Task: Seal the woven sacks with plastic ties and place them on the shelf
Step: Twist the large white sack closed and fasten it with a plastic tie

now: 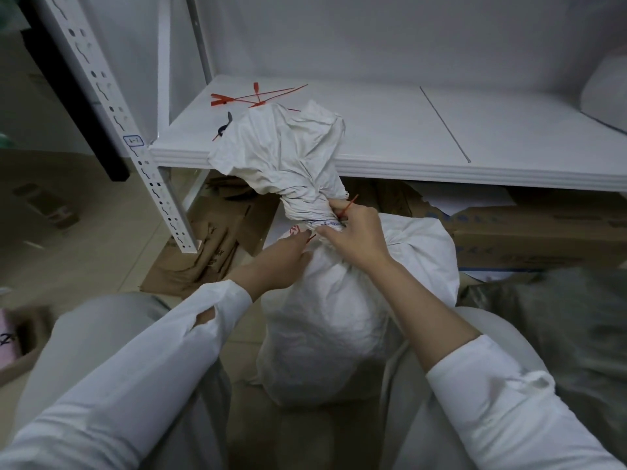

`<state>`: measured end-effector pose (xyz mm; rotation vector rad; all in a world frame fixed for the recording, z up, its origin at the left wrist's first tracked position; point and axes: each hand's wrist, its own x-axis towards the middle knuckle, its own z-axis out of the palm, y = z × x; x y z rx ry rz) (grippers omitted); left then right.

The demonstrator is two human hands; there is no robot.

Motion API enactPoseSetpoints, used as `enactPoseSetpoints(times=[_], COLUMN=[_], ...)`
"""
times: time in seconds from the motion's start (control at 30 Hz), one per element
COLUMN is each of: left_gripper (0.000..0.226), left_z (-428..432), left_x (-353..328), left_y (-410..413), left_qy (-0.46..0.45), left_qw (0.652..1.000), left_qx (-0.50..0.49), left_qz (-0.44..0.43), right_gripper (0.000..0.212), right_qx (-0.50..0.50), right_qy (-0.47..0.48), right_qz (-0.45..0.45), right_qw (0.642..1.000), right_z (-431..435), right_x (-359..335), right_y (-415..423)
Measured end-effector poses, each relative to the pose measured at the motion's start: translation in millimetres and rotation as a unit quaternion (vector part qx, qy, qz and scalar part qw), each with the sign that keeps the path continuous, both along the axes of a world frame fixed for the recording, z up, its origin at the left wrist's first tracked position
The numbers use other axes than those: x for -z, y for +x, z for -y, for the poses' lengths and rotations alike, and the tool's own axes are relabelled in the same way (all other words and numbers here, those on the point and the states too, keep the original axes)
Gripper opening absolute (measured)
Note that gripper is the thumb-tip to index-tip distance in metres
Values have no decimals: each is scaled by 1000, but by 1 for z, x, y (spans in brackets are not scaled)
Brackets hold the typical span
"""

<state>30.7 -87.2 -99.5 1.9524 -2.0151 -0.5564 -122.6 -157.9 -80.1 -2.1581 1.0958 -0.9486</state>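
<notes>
Arms outstretched, right hand point(354, 232) and left hand point(288, 257) pinch the red tie point(349, 205) round the neck of the sack point(339, 317)

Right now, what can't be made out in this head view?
All in the head view:
- Whether the red tie is locked round the sack neck: the right hand covers it.
- What the left hand fingertips grip: hidden against the neck.
- Sack contents: opaque weave.
- White object on the shelf: cut by right edge.
</notes>
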Motion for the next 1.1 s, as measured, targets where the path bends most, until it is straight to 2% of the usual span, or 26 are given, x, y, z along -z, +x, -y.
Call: enactPoseSetpoints(times=[0.1,0.2,0.43,0.57,0.67,0.77,0.9,1.0,1.1], left_gripper=[30,25,19,6,11,17,26,30,18], left_z=[3,3,-1,-3,-6,-9,-14,-20,-24], left_x=[-5,-10,-17,-20,-22,-25,-28,-26,-21], left_y=[-2,-2,5,9,8,5,0,-6,-14], left_qy=[-26,-24,22,25,47,31,6,-53,-127], left_qw=[999,999,989,978,962,959,955,968,980], left_qx=[9,-24,-96,-96,-92,-84,-55,-15,34], left_qz=[18,18,-110,-186,-251,-269,-293,-246,-147], right_gripper=[40,40,47,40,40,44,35,34,34], right_qx=[-6,-14,-21,-18,-16,-13,-4,-1,0], right_qy=[-3,-11,-18,-37,-55,-51,-46,-47,-40], right_qz=[7,19,-3,-30,-42,-39,-29,-26,-31], right_qw=[1000,1000,1000,999,997,998,998,999,999], right_z=[-1,-3,-1,-2,-2,-1,2,3,3], right_x=[1,0,3,4,4,5,6,6,7], right_y=[-1,-3,-3,-4,-2,-2,-2,-3,-2])
